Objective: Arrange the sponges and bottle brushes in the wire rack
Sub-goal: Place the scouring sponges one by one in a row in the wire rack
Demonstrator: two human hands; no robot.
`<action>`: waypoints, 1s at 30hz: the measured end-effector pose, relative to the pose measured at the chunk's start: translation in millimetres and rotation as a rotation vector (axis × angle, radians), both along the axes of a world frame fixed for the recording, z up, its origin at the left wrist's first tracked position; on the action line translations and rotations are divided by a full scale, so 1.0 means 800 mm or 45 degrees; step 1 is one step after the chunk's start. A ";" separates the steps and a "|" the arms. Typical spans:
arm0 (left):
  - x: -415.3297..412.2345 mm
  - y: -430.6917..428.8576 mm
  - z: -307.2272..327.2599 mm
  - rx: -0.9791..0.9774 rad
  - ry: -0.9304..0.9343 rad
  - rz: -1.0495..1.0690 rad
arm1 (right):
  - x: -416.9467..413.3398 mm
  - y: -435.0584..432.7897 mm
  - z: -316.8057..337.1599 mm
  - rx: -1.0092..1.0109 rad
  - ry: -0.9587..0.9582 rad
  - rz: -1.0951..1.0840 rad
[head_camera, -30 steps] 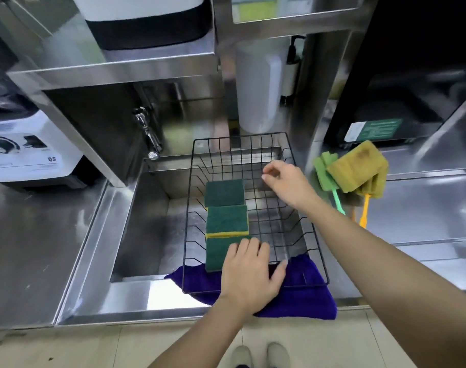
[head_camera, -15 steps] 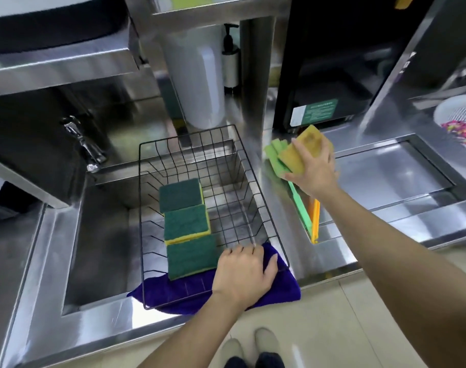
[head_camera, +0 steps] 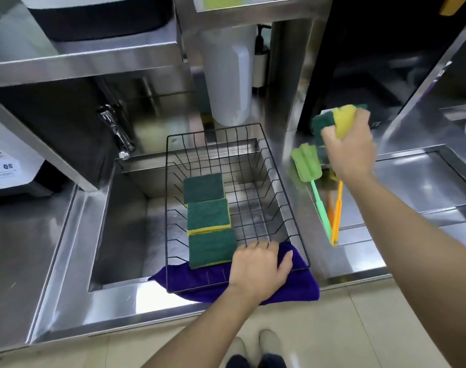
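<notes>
A black wire rack (head_camera: 277, 181) sits over the steel sink, its near end on a purple cloth (head_camera: 293, 290). Three green-and-yellow sponges (head_camera: 208, 221) lie in a row along the rack's left side. My left hand (head_camera: 258, 266) rests on the rack's near rim, fingers curled over the wire. My right hand (head_camera: 351, 150) is raised above the counter to the right of the rack, shut on a yellow-and-green sponge (head_camera: 343, 118). Below it lie a green bottle brush (head_camera: 309, 171) and an orange bottle brush (head_camera: 337, 213), its head hidden by my hand.
The rack spans a steel sink (head_camera: 125, 221) with a tap (head_camera: 117, 134) at its back left. A white cylinder (head_camera: 226, 75) and a pump bottle (head_camera: 261, 54) stand behind the rack. A second recessed basin (head_camera: 426, 181) lies to the right. A white appliance (head_camera: 6, 160) stands far left.
My right hand went from the rack's far rim to the pile on the right counter, closed on a sponge and lifted it off the brushes. My left hand stayed on the rack.
</notes>
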State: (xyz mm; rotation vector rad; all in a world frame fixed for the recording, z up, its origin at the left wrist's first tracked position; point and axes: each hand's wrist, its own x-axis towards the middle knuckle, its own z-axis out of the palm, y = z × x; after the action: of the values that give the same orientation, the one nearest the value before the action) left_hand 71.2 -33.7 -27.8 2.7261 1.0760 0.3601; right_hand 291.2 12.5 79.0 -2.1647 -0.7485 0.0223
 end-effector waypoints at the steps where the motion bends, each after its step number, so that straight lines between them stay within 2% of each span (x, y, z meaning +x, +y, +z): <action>1: -0.004 0.002 0.000 0.005 -0.017 0.018 | -0.003 0.001 0.009 0.051 -0.021 0.036; 3: -0.014 0.009 0.002 0.038 -0.034 0.044 | -0.012 0.005 0.024 0.154 -0.020 0.121; 7: -0.039 0.021 0.006 0.160 -0.011 0.068 | -0.032 0.032 0.033 0.371 0.175 0.230; 11: -0.071 0.031 0.007 0.160 0.025 0.179 | -0.065 0.067 0.014 0.230 0.346 0.411; 15: -0.100 0.040 0.005 0.103 0.041 0.300 | -0.096 0.103 -0.017 0.253 0.725 0.441; 20: -0.106 0.039 0.002 0.106 0.031 0.331 | -0.127 0.127 -0.047 0.173 1.037 0.554; 30: -0.106 0.039 0.002 0.073 0.094 0.333 | -0.140 0.178 -0.084 0.107 1.062 0.445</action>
State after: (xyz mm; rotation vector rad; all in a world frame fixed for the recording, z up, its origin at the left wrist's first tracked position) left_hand -13.7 -2.6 -26.2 2.6691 1.4698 0.3347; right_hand 179.3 155.2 11.5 -1.6826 -0.5905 0.9866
